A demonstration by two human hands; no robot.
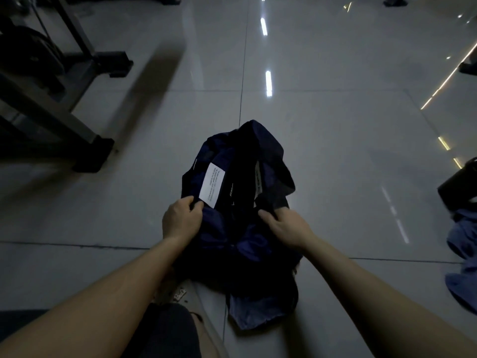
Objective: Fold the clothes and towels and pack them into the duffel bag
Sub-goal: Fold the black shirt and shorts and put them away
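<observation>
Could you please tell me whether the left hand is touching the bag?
Touching. The head view shows the left hand pinching the navy edge of the bag, fingers curled round it just beside the white label.

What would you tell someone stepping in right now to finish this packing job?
Left hand: grips the near edge of what seems to be the navy duffel bag, beside its white label.
Right hand: grips the bag's opposite edge.
The bag lies crumpled on the floor in front; what is inside cannot be seen.
Blue clothes lie in an unfolded heap at the right edge.
Done: nothing visibly packed.
Left: spread the bag open, fold the clothes, pack them.
</observation>
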